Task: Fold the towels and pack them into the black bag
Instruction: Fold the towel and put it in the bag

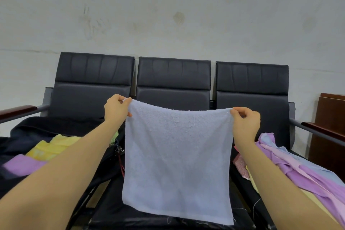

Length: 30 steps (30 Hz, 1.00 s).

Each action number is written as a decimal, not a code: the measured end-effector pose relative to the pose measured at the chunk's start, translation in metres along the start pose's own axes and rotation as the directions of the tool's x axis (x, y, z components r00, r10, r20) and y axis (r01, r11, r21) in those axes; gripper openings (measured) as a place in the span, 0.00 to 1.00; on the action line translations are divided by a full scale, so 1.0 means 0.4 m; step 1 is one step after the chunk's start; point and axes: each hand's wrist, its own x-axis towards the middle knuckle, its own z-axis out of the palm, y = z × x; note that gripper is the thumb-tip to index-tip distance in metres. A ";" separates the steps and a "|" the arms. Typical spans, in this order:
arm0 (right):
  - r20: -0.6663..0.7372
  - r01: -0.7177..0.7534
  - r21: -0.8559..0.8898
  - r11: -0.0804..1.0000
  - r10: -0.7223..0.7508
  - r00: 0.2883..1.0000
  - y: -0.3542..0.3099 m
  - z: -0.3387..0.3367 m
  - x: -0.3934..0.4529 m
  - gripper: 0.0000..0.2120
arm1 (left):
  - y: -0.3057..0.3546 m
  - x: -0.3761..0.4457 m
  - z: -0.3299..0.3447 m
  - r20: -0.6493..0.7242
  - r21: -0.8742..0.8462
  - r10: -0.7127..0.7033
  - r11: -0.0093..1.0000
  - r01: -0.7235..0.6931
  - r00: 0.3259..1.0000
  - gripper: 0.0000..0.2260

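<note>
Setting: three black padded seats (173,80) in a row against a pale, stained wall (168,5).
Towel: a pale blue towel (177,160) hangs flat over the middle seat, top edge sagging slightly, bottom edge free above the seat cushion.
Left hand: left hand (115,108) pinches the top corner at 10 o'clock.
Right hand: right hand (245,123) pinches the top corner at 2 o'clock.
Bag: open black bag (26,134) at 9 o'clock, yellow and purple towels (37,155) inside.
Pile: loose purple, pink and blue towels (298,170) at 4 o'clock.
Edges: wooden armrests (17,110) at both ends; brown cabinet (330,127) at 3 o'clock.
</note>
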 end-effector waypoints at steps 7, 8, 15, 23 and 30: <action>0.021 -0.028 0.055 0.998 0.027 0.999 -0.021 -0.005 -0.006 0.04 | 0.025 -0.010 -0.011 -0.034 -0.080 -0.044 0.996 0.042 0.998 0.06; 0.004 -0.031 0.069 0.997 0.030 1.000 -0.033 -0.005 -0.006 0.04 | 0.036 -0.010 -0.013 -0.049 -0.100 -0.047 0.994 0.041 0.998 0.07; -0.064 -0.052 0.247 0.968 0.069 0.996 -0.131 -0.028 0.021 0.05 | 0.130 -0.004 -0.038 -0.059 -0.241 -0.005 0.971 -0.009 0.998 0.04; -0.085 -0.028 0.257 0.966 0.051 0.995 -0.195 -0.079 0.032 0.06 | 0.183 -0.025 -0.083 -0.138 -0.115 0.096 0.987 -0.113 0.986 0.12; -0.062 -0.062 0.224 0.973 0.078 0.995 -0.173 -0.085 0.029 0.05 | 0.143 -0.052 -0.080 -0.019 -0.305 0.019 0.952 -0.024 1.000 0.02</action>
